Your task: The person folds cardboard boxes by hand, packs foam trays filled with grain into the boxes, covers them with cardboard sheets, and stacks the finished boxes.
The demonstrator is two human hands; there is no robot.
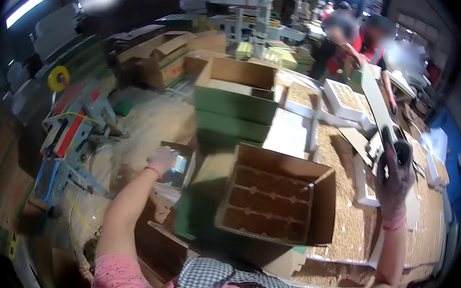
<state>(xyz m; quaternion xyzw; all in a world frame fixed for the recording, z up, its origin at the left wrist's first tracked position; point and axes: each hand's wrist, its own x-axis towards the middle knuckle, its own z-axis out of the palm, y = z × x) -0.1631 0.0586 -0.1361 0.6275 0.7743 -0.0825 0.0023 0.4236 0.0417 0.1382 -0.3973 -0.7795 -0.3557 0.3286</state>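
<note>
My left hand (pixel 162 159), in a pale glove, reaches over a small open box (pixel 183 167) at the left of the table; its fingers are partly hidden, and a small bluish item shows beside it. At the right, my right hand (pixel 397 183), also gloved, is wrapped round the dark handle end of a long pale flat strip (pixel 374 99) that points up and away. Between my hands stands an open cardboard box (pixel 323 207) with a brown divider (pixel 269 202) inside. Behind it is a green and brown open carton (pixel 233 108).
Grainy tan material (pixel 337 235) covers the right part of the table, with a white tray (pixel 344 99) of it farther back. A red and grey machine (pixel 69 135) stands at the left. People in red (pixel 378 53) are at the far right.
</note>
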